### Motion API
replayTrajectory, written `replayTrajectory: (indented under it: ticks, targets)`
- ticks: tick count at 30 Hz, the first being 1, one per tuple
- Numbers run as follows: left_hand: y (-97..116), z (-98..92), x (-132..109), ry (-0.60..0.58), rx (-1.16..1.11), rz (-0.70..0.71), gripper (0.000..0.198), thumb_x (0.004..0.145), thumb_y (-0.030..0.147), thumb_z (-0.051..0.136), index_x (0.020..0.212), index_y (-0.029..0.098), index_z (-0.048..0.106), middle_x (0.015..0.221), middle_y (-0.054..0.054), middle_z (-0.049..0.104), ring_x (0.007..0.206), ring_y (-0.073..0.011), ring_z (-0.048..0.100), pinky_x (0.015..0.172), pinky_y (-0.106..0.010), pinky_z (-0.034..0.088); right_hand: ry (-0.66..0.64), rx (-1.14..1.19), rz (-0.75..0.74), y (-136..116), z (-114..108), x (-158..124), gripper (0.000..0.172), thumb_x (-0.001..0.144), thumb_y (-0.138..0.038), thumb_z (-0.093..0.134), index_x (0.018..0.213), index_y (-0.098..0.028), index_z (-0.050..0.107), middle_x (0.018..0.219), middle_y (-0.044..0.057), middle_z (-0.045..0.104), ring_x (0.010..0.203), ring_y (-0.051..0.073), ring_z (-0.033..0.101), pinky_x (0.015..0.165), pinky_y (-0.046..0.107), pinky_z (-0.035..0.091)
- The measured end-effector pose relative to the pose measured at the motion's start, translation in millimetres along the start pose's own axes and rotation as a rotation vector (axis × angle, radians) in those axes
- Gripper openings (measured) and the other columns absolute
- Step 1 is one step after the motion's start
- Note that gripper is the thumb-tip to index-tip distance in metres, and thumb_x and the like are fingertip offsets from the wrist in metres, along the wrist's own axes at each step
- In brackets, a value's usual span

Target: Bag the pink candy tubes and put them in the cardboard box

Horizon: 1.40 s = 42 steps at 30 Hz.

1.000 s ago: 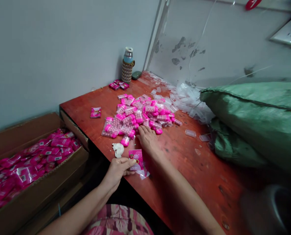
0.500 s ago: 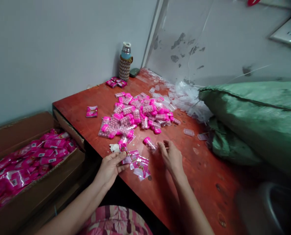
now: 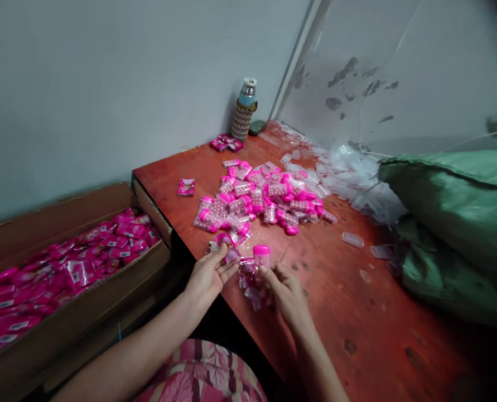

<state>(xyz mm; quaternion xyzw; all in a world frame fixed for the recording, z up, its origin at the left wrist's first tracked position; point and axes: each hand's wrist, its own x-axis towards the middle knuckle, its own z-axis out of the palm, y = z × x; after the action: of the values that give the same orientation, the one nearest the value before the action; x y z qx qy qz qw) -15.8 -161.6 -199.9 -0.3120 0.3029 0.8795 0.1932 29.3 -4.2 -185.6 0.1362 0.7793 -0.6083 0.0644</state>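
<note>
My right hand (image 3: 285, 290) pinches a small clear candy case with a pink cap (image 3: 261, 255) at the near edge of the red table (image 3: 357, 301). My left hand (image 3: 210, 273) sits beside it, fingers closed on pink printed wrappers (image 3: 227, 243). More clear and pink wrappers (image 3: 248, 276) lie between the two hands. A pile of pink-capped candy cases (image 3: 260, 195) lies just beyond, mid-table.
A cardboard box (image 3: 72, 312) full of pink packets stands left of the table. A green sack (image 3: 461, 218) fills the right side, with clear plastic cases (image 3: 348, 178) heaped by it. A bottle in a knitted sleeve (image 3: 245, 111) stands at the back corner. One pink packet (image 3: 186, 187) lies apart.
My right hand has left the pile with one candy case and drawn it back to the left hand. The left hand has lifted wrappers off the table. The view shifted left.
</note>
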Motion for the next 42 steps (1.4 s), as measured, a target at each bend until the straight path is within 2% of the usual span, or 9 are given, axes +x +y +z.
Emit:
replayTrajectory:
  ticks: [3,9,14,19,25,29,36,39,42]
  targets:
    - [-4,2.6,2,-0.018,-0.054,0.008,0.006,0.072,0.014,0.061,0.078,0.013,0.058,0.069,-0.006,0.067,0.064,-0.0175,0.065,0.063,-0.029,0.054,-0.030,0.204,0.031,1,23,-24,0.027,0.077,-0.045,0.052,0.076,-0.017,0.052,0.060,-0.001,0.058,0.042,0.009,0.049,0.036,0.019,0.035]
    - [-12,11.6,-7,-0.111,-0.062,0.046,0.009,0.068,0.015,0.066,0.072,0.013,0.058,0.067,-0.003,0.064,0.057,-0.0124,0.062,0.059,-0.025,0.052,0.029,0.249,0.045,3,44,-34,0.023,0.079,-0.040,0.052,0.082,-0.017,0.052,0.059,-0.003,0.055,0.042,0.007,0.048,0.037,0.016,0.037]
    - [-15,11.4,-15,-0.255,0.046,0.140,0.015,0.066,0.021,0.068,0.070,0.011,0.058,0.062,-0.001,0.061,0.054,-0.0089,0.057,0.055,-0.020,0.048,0.037,0.266,0.029,6,45,-31,0.023,0.078,-0.040,0.054,0.081,-0.017,0.052,0.058,-0.003,0.055,0.041,0.006,0.047,0.038,0.016,0.038]
    - [-11,7.3,-12,-0.317,0.212,0.185,0.019,0.066,0.027,0.068,0.068,0.010,0.058,0.061,-0.001,0.060,0.054,-0.0104,0.057,0.055,-0.023,0.047,-0.022,0.359,0.020,10,44,-26,0.023,0.078,-0.040,0.053,0.081,-0.017,0.052,0.060,-0.003,0.055,0.041,0.007,0.047,0.037,0.016,0.035]
    - [-10,10.6,-11,-0.345,0.295,0.144,0.022,0.059,0.022,0.073,0.073,0.010,0.060,0.065,-0.001,0.061,0.055,-0.0102,0.056,0.056,-0.023,0.046,0.026,0.272,-0.059,14,44,-28,0.019,0.078,-0.036,0.055,0.084,-0.018,0.052,0.061,-0.003,0.056,0.045,0.008,0.048,0.041,0.018,0.039]
    - [-11,8.6,-9,-0.347,0.353,0.094,0.020,0.061,0.026,0.071,0.064,0.010,0.059,0.058,-0.002,0.059,0.050,-0.0099,0.054,0.051,-0.022,0.044,0.056,0.249,-0.076,15,45,-30,0.018,0.078,-0.036,0.055,0.085,-0.019,0.053,0.063,-0.003,0.056,0.046,0.008,0.048,0.042,0.019,0.040]
    - [-1,8.2,-9,-0.481,0.553,0.100,0.021,0.065,0.028,0.067,0.058,0.009,0.061,0.052,-0.003,0.059,0.043,-0.0107,0.052,0.045,-0.023,0.041,-0.086,0.462,-0.014,14,42,-26,0.020,0.079,-0.037,0.053,0.078,-0.017,0.050,0.060,-0.002,0.056,0.039,0.006,0.047,0.034,0.015,0.033]
    - [-4,8.4,-12,-0.512,0.607,0.103,0.020,0.067,0.028,0.066,0.059,0.009,0.062,0.050,-0.003,0.058,0.042,-0.0111,0.052,0.043,-0.022,0.040,-0.021,0.460,-0.024,13,45,-24,0.021,0.078,-0.037,0.056,0.078,-0.017,0.051,0.058,-0.003,0.055,0.040,0.006,0.047,0.036,0.015,0.034]
    - [-8,6.6,-14,-0.536,0.574,0.017,0.023,0.068,0.031,0.064,0.060,0.010,0.060,0.046,-0.002,0.055,0.036,-0.0116,0.050,0.038,-0.023,0.038,0.043,0.451,-0.037,13,48,-24,0.021,0.076,-0.037,0.057,0.078,-0.017,0.051,0.056,-0.004,0.054,0.041,0.006,0.047,0.037,0.016,0.037]
